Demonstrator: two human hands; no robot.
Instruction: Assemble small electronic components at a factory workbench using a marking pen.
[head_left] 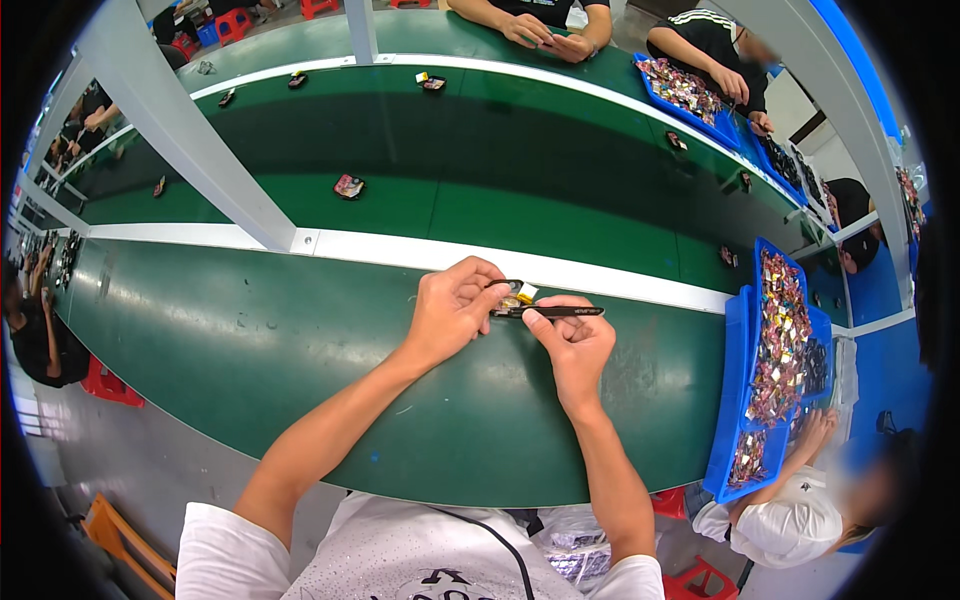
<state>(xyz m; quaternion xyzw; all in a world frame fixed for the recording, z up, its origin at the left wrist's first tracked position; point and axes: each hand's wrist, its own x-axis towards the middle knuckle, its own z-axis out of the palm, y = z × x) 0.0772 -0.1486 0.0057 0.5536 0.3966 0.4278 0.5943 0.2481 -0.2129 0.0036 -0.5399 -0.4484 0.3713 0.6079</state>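
Observation:
Just above the near green work surface [330, 330], my two hands meet in the middle. My left hand [455, 312] is closed round a small black plastic casing [512, 286], part of which its fingers hide. A yellow-and-white piece [527, 293] shows at the casing, beside the fingertips. In my right hand [577, 345], pinched between thumb and fingers, is a pair of black tweezers [568, 312]. The tweezers lie nearly level and point left toward the casing; whether their tips touch it I cannot tell.
Beyond a white rail [560, 268] runs a darker green belt carrying several small parts, including a black-and-pink one [348, 187]. Blue trays [735, 360] heaped with small parts stand at the right. A grey post [190, 130] rises at the left. Other people work around the table.

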